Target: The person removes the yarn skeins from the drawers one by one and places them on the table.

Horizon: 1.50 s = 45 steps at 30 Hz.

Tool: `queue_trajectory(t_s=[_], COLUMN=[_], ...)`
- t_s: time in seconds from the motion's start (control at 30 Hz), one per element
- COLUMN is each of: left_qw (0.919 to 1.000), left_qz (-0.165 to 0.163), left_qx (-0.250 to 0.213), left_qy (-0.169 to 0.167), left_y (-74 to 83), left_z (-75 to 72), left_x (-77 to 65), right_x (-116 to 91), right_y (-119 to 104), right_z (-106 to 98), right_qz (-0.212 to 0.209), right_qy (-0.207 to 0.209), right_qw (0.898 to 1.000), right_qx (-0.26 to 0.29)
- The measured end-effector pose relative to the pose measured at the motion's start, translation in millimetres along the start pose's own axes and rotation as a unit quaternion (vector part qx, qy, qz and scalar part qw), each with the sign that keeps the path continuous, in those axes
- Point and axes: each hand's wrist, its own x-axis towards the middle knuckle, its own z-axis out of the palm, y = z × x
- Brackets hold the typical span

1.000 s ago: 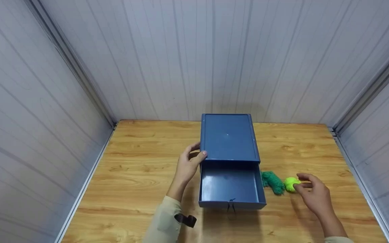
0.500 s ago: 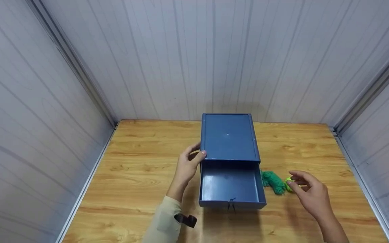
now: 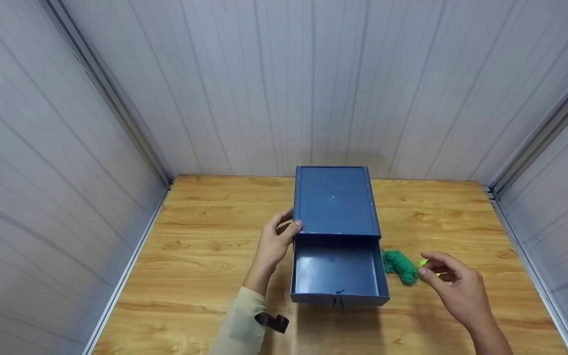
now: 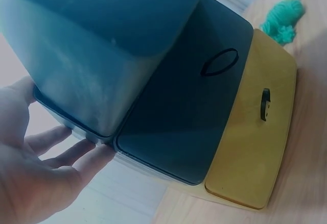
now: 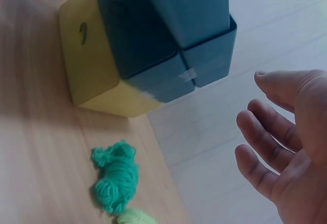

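A drawer cabinet (image 3: 336, 199) has its blue top drawer (image 3: 336, 271) pulled out, with bare drawer floor showing. My left hand (image 3: 272, 241) grips the cabinet's left side near the front, thumb at the upper corner and fingers along the side wall. To the right of the drawer lies a bundle of green yarn (image 3: 400, 266). Beside it a yellow-green ball (image 5: 135, 217) is mostly covered in the head view by my right hand (image 3: 456, 286). That hand hovers with fingers loosely bent; the right wrist view shows nothing in it.
Below the open drawer are a closed blue drawer (image 4: 179, 101) and a yellow drawer (image 4: 250, 132), each with a black loop. Everything stands on a wooden tabletop (image 3: 205, 256), with pale panel walls (image 3: 244, 88) at the back and sides.
My right hand has shifted a little leftward, now covering most of the yellow-green ball. The left hand, cabinet and drawer stay as they were.
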Motion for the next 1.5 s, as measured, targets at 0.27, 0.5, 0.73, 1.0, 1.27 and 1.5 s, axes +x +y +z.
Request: queue_trajectory(t_s=[0.27, 0.5, 0.73, 1.0, 1.27, 1.5], left_qw=[1.0, 0.9998, 0.9998, 0.9998, 0.9996, 0.9989], left_qz=[0.003, 0.014, 0.015, 0.01, 0.013, 0.023], left_qx=[0.003, 0.013, 0.009, 0.014, 0.025, 0.04], left_qy=[0.001, -0.003, -0.001, 0.001, 0.005, 0.002], left_y=[-0.3, -2.0, -0.4, -0.2, 0.6, -0.9], left_z=[0.7, 0.5, 0.2, 1.1, 1.0, 2.2], left_x=[-0.3, -0.5, -1.8, -2.0, -2.7, -0.9], right_x=[-9, -21, -31, -41, -48, -53], right_y=[-16, -32, -52, -66, -67, -65], right_z=[-1, -3, 3, 14, 23, 36], right_qz=[-0.021, -0.041, -0.073, -0.018, -0.048, -0.065], right_qy=[-0.007, -0.021, -0.029, -0.095, -0.207, -0.262], right_qw=[0.999, 0.998, 0.995, 0.993, 0.973, 0.958], right_qx=[0.026, 0.044, 0.061, 0.061, 0.084, 0.099])
